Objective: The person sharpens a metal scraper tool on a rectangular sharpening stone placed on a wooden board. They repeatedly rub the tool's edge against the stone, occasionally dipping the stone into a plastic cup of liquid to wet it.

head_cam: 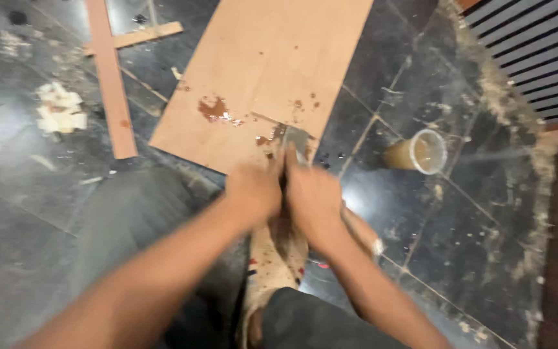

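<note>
- Left hand (pixel 253 190) and right hand (pixel 312 197) pressed together at near edge of plywood sheet (pixel 266 71), both closed around a flat metal scraper (pixel 297 141); exact grip blurred.
- Scraper blade lying on sheet's near corner, beside brown glue blotches (pixel 214 110).
- Plastic cup (pixel 421 152) of brown liquid on dark tiled floor (pixel 460 226), right of hands, apart.
- Wooden strip (pixel 111 84) left, well apart.
- Bare floor between cup and sheet.

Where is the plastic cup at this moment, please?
In the head view, the plastic cup lies on its side on the dark tiled floor, right of the brown board and up-right of the right hand.
</note>
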